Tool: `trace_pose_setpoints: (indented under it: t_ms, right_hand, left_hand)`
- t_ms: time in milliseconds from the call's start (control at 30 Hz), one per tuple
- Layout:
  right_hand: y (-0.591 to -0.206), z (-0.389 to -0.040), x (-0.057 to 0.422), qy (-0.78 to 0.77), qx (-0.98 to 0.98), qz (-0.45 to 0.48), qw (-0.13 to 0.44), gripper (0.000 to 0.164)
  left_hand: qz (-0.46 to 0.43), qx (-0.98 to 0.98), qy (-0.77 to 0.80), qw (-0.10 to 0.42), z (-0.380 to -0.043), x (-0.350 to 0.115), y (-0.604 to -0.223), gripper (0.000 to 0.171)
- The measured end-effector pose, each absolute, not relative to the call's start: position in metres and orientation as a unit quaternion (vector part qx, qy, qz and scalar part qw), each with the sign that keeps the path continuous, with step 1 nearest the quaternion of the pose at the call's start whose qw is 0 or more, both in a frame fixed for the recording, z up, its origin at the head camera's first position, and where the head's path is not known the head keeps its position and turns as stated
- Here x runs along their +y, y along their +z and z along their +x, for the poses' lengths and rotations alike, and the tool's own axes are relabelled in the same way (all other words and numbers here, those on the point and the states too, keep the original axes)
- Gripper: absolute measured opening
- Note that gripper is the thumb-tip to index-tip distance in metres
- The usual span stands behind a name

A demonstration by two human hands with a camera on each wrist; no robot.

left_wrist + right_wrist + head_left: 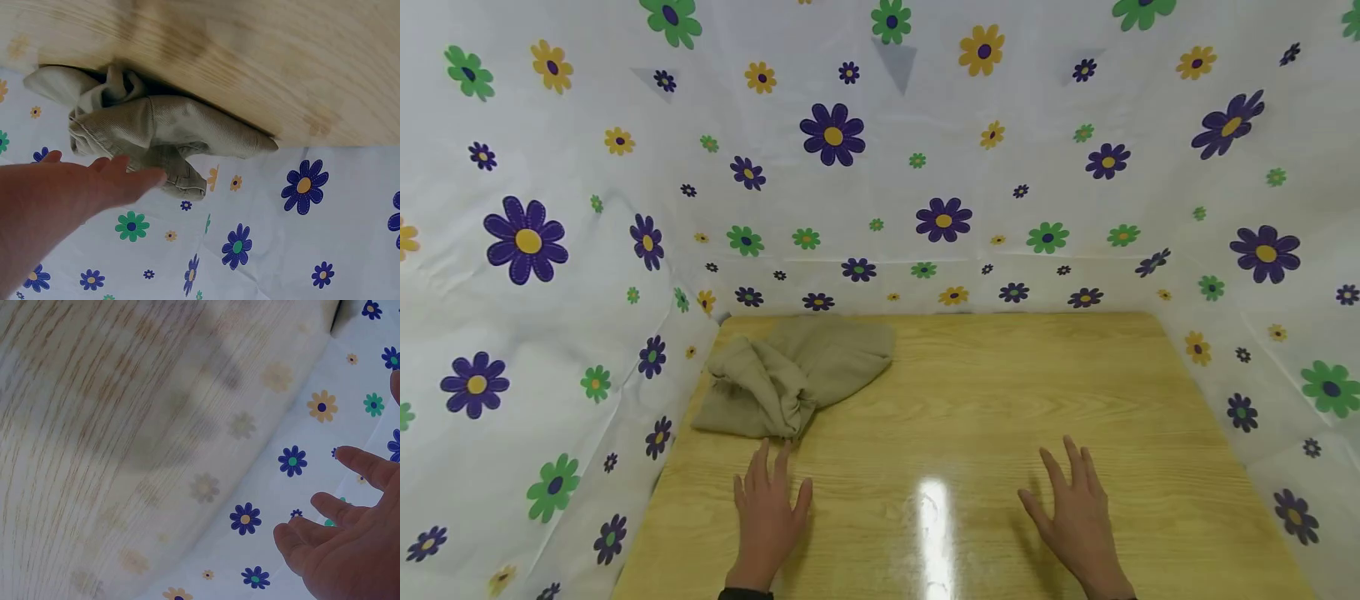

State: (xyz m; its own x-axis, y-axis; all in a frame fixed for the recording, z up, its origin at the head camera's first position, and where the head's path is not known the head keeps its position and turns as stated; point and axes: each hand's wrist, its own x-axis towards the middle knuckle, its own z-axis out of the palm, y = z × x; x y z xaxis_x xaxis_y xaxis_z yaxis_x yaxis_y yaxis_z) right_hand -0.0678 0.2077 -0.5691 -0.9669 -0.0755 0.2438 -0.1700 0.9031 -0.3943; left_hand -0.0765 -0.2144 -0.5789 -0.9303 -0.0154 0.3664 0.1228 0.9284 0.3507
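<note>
A crumpled khaki garment lies on the back left of the wooden table, folded over itself in a loose heap. Seams and ribbed fabric show on the same garment in the left wrist view; its exact kind is hard to tell. My left hand is held just in front of it, fingers spread and fairly straight, holding nothing. Whether those fingertips touch the cloth cannot be told. To the right, my right hand hovers over the table with fingers extended, apart from the garment and with nothing in it.
The wood-grain table has a bright light reflection near its front middle. White flower-printed sheeting rises along the back, left and right edges of the table.
</note>
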Motion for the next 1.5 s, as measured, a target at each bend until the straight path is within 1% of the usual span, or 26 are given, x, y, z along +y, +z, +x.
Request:
trace_pose_setpoints:
  t_ms: [133, 233, 400, 500, 600, 767, 900, 967, 1033, 1100, 1167, 1267, 1367, 1500]
  right_hand:
    - [-0.568, -0.069, 0.209, 0.216, -0.967, 0.064, 0.116, 0.068]
    - [-0.567, -0.070, 0.209, 0.220, -0.966, 0.065, 0.115, 0.067]
    - [-0.570, -0.068, 0.207, 0.221, -0.968, 0.059, 0.104, 0.066]
    - [-0.571, -0.067, 0.205, 0.222, -0.968, 0.057, 0.103, 0.066]
    - [-0.571, -0.066, 0.204, 0.222, -0.968, 0.059, 0.104, 0.065]
    - [-0.571, -0.066, 0.202, 0.222, -0.967, 0.064, 0.106, 0.066]
    - [-0.570, -0.066, 0.200, 0.221, -0.968, 0.065, 0.103, 0.065]
    - [-0.569, -0.066, 0.199, 0.220, -0.969, 0.063, 0.095, 0.065]
    - [-0.568, -0.067, 0.198, 0.223, -0.969, 0.062, 0.086, 0.065]
    - [-0.567, -0.067, 0.196, 0.225, -0.969, 0.063, 0.079, 0.065]
    - [-0.565, -0.067, 0.194, 0.227, -0.969, 0.065, 0.073, 0.065]
    - [-0.565, -0.068, 0.192, 0.227, -0.969, 0.070, 0.067, 0.065]
    - [-0.567, -0.068, 0.191, 0.223, -0.970, 0.077, 0.063, 0.065]
    - [-0.568, -0.071, 0.189, 0.223, -0.968, 0.093, 0.062, 0.063]
  left_hand:
    - [-0.044, -0.963, -0.182, 0.192, -0.101, -0.223, -0.578, 0.061]
    - [-0.040, -0.966, -0.179, 0.185, -0.120, -0.230, -0.582, 0.062]
    - [-0.008, -0.969, -0.208, 0.133, -0.147, -0.242, -0.593, 0.075]
    - [0.008, -0.967, -0.226, 0.118, -0.158, -0.248, -0.602, 0.081]
    - [0.021, -0.965, -0.232, 0.117, -0.165, -0.251, -0.609, 0.079]
    - [0.039, -0.965, -0.229, 0.117, -0.168, -0.255, -0.612, 0.061]
    - [0.014, -0.967, -0.223, 0.123, -0.163, -0.255, -0.612, 0.053]
    - [-0.019, -0.966, -0.216, 0.139, -0.157, -0.253, -0.612, 0.053]
    - [-0.061, -0.963, -0.201, 0.167, -0.149, -0.250, -0.614, 0.056]
    - [-0.092, -0.963, -0.187, 0.172, -0.139, -0.244, -0.612, 0.056]
    - [-0.112, -0.966, -0.176, 0.156, -0.128, -0.237, -0.612, 0.057]
    - [-0.119, -0.973, -0.173, 0.096, -0.109, -0.223, -0.609, 0.057]
    - [-0.142, -0.972, -0.175, 0.061, -0.092, -0.210, -0.611, 0.060]
    - [-0.203, -0.960, -0.186, 0.047, -0.070, -0.195, -0.612, 0.060]
